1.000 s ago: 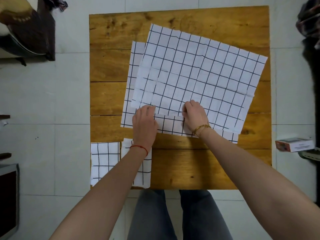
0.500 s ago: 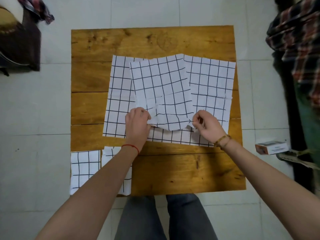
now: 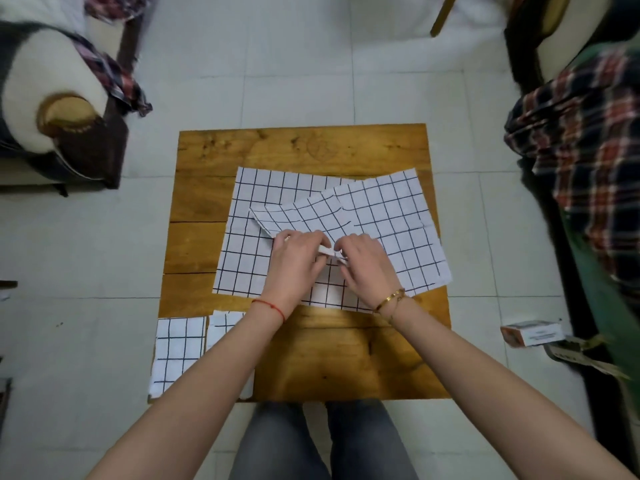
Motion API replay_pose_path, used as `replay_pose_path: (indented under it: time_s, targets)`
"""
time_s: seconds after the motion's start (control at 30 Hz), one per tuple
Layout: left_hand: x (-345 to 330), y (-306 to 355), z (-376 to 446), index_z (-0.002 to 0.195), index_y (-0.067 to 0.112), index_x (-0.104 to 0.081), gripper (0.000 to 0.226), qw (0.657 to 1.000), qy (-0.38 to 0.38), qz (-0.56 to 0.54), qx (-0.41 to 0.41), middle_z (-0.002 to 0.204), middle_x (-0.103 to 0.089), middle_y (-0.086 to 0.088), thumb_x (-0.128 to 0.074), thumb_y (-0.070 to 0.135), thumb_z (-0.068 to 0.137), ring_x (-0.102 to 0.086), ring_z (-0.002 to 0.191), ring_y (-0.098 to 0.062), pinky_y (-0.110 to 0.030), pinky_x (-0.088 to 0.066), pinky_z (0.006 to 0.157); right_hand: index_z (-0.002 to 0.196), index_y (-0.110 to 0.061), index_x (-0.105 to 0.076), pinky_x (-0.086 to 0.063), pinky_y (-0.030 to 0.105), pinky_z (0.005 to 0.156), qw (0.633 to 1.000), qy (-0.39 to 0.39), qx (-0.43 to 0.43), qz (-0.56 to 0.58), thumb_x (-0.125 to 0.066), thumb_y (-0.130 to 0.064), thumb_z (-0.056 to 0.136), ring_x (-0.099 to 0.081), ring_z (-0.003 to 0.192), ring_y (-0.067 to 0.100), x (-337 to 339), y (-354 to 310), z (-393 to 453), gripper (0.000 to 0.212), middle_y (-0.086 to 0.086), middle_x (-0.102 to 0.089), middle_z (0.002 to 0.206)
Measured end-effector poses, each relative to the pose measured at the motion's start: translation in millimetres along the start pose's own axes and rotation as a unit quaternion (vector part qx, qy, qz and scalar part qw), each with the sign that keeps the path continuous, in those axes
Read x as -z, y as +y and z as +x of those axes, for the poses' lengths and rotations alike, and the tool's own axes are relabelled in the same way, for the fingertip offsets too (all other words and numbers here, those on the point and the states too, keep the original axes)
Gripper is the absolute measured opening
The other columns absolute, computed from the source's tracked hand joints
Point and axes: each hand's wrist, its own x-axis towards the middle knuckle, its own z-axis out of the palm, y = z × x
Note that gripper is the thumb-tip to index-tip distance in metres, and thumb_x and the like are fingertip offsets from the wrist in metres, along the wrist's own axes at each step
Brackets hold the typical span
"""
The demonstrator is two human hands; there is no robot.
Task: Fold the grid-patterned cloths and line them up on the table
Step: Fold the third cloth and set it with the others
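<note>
Both grips closed on cloth: left hand [image 3: 298,258] and right hand [image 3: 363,263] each pinch the near edge of the top cloth [image 3: 381,216], fingertips almost touching at the middle, so the edge is bunched between them. The cloth runs away from the grip, toward the far and right side of the table [image 3: 339,351], long axis roughly left-right, skewed over the flat cloth underneath [image 3: 242,258]. A doubled flap pokes out left of the left hand. My read: next move is squaring the fold, and most of the material sits on the right hand's side. Two folded cloths [image 3: 178,351] sit at the near-left corner, side by side.
</note>
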Motion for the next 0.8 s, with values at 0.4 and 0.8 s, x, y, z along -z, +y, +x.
replay_pose_path:
  time_s: [0.4, 0.8]
  targets:
    - [90, 54, 17, 0.087, 0.019, -0.066, 0.007, 0.997, 0.066, -0.018, -0.022, 0.08, -0.067, 0.008, -0.068, 0.025, 0.084, -0.062, 0.077, -0.016, -0.039, -0.045, 0.086, 0.089, -0.015, -0.057, -0.033, 0.024, 0.066, 0.984, 0.071, -0.038, 0.156, -0.06, -0.016, 0.087, -0.046, 0.076, 0.012, 119, 8, 0, 0.004, -0.009, -0.054, 0.081]
    - [163, 97, 25, 0.08, 0.019, -0.06, 0.011, 0.989, 0.089, 0.02, -0.117, 0.076, -0.059, 0.004, -0.066, 0.027, 0.086, -0.059, 0.074, -0.021, -0.032, -0.04, 0.069, 0.094, -0.014, -0.056, -0.041, 0.033, 0.071, 0.986, 0.144, 0.068, 0.046, -0.05, -0.036, 0.092, -0.054, 0.077, 0.019, 204, -36, 26, 0.023, -0.002, -0.06, 0.082]
